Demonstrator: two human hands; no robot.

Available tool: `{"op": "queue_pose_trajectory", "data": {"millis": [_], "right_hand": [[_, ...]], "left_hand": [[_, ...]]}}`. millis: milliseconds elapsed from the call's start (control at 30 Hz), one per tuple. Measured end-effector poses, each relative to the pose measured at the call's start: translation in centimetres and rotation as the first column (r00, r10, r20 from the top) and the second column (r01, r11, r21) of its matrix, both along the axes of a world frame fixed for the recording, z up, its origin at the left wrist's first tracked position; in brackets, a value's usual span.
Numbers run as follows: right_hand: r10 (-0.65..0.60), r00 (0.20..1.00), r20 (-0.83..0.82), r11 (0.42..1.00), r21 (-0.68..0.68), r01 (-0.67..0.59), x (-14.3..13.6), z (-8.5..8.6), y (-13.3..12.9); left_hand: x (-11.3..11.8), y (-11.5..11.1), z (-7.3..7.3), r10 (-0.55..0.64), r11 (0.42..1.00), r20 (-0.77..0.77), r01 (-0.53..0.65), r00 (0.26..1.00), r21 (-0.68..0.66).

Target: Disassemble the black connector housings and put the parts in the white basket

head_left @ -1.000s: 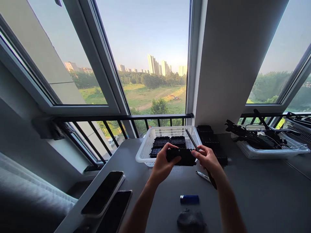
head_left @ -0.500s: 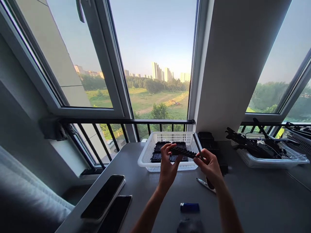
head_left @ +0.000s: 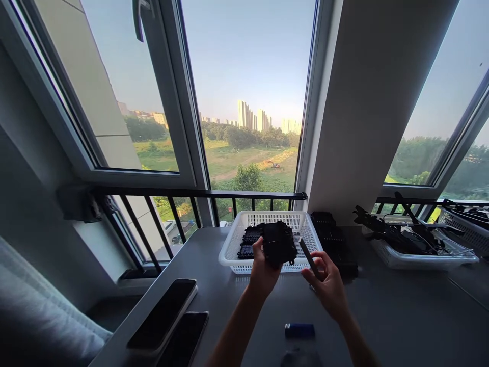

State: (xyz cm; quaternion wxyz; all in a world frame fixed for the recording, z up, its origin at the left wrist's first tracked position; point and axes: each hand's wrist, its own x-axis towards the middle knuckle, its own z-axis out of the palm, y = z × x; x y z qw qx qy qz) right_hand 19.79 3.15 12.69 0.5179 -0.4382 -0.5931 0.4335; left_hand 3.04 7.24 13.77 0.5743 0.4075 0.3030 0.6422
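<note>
A square black plastic part (head_left: pixel 279 242) with toothed edges is gripped by my left hand (head_left: pixel 264 272), its broad face turned toward the camera. My right hand (head_left: pixel 326 283) pinches a dark, thin stick-like tool (head_left: pixel 308 257), which tilts up and to the left, a little apart from the part's right edge. Behind both hands stands a white perforated basket (head_left: pixel 229 250), with more black parts (head_left: pixel 248 243) lying inside it. The held part hides some of the basket's contents.
Two phones (head_left: pixel 164 313) (head_left: pixel 185 339) lie on the grey table (head_left: pixel 219 293) at left. A blue object (head_left: pixel 300 330) is near the front. Stacked black parts (head_left: pixel 328 232) stand right of the basket. Another white basket (head_left: pixel 420 261) with black pieces and cables is farther right.
The black part has turned from nearly edge-on to face the camera. My right hand has moved slightly down, and its tool has come away from the part. The view has shifted slightly.
</note>
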Motion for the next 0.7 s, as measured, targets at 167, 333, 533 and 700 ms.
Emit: {"op": "queue_pose_trajectory", "data": {"millis": [167, 333, 533, 700], "right_hand": [[-0.165, 0.975, 0.148, 0.981, -0.081, 0.179, 2.5, -5.1, -0.7], [-0.140, 0.907, 0.398, 0.979, -0.081, 0.187, 3.8, -9.2, -1.6], [-0.137, 0.849, 0.511, 0.984, -0.031, 0.177, 4.0, -12.8, -1.7], [-0.126, 0.826, 0.549, 0.981, -0.056, 0.186, 4.0, -15.3, -1.6]], "left_hand": [[-1.4, 0.2, 0.4, 0.016, 0.994, 0.121, -0.003, 0.992, -0.106], [-1.9, 0.0, 1.8, -0.055, 0.937, 0.341, 0.166, 0.939, -0.307], [-1.7, -0.1, 1.8, -0.009, 0.921, 0.387, 0.159, 0.922, -0.357], [-1.7, 0.3, 0.7, -0.071, 0.951, 0.307, 0.157, 0.949, -0.265]]}}
